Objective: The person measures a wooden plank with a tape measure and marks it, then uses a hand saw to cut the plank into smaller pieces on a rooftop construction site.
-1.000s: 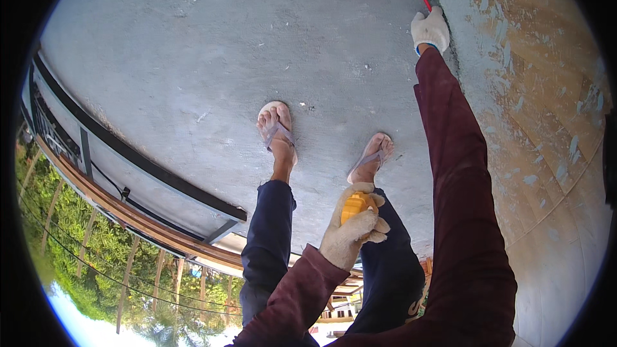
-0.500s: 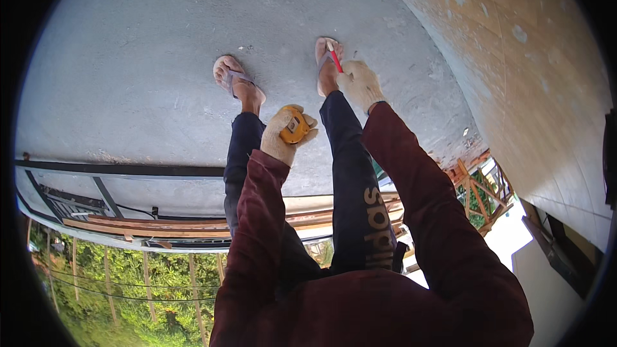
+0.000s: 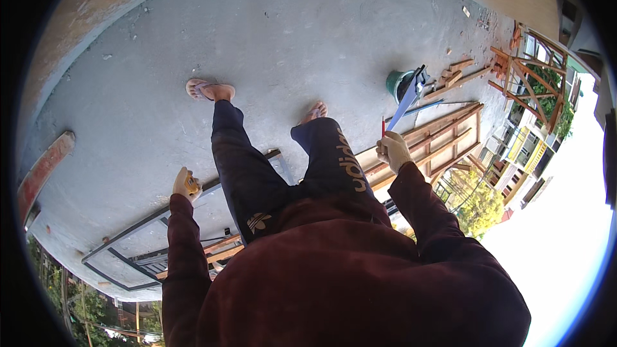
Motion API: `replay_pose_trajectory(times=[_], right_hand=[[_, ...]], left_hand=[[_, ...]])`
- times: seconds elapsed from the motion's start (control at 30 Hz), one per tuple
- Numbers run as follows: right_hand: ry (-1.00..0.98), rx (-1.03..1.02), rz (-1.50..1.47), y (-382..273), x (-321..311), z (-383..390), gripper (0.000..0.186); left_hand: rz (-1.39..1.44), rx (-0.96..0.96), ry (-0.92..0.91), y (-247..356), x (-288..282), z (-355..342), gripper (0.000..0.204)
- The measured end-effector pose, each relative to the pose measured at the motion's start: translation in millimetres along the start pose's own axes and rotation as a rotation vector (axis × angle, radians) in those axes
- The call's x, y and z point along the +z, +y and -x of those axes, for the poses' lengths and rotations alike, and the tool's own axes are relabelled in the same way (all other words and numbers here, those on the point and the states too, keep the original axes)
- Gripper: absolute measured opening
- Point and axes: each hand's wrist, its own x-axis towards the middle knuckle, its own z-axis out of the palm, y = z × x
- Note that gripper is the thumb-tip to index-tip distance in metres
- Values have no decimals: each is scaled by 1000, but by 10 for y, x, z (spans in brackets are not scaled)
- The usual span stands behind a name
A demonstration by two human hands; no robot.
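Observation:
My left hand point(image 3: 184, 185), in a cream glove at lower left, is closed on a yellow tape measure point(image 3: 191, 182). On the right, my gloved right hand point(image 3: 394, 149) grips an upright red pencil point(image 3: 383, 127). Just beyond it in the view, a blue blade-like tool point(image 3: 405, 106) slants toward a green bucket point(image 3: 394, 81); whether my hand touches that tool I cannot tell. My sandalled feet point(image 3: 204, 90) stand on the grey concrete floor point(image 3: 289, 38).
A curved plastered wall point(image 3: 77, 32) rims the top and left. A weathered red plank-like piece point(image 3: 45, 177) lies far left. Dark metal frames point(image 3: 122, 241) lie low left. Wooden framed panels point(image 3: 450, 141), scrap wood point(image 3: 453, 74) and timber scaffolding point(image 3: 533, 83) are at right.
The view has swung round, bringing the bucket and wood in. My right hand has left the wall's base with the pencil; my left hand, still holding the tape measure, has moved out leftward.

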Motion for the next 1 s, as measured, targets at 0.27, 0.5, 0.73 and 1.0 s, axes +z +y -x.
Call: replay_pose_trajectory(times=[0.27, 0.5, 0.73, 1.0], right_hand=[[63, -117, -508, 884, -1302, -484, 36], [158, -178, -698, 855, -2431, -1157, 32], [316, -167, -718, 323, -2959, -1692, 27], [888, 40, -181, 22, -3574, -2292, 53]], left_hand=[[-729, -27, 379, -629, 693, 1020, 35], [-910, 246, -22, -497, 2521, 1442, 41], [-1496, 459, -33, -114, 3838, 2397, 41], [-1696, 488, 34, 1021, 5764, 2657, 45]])
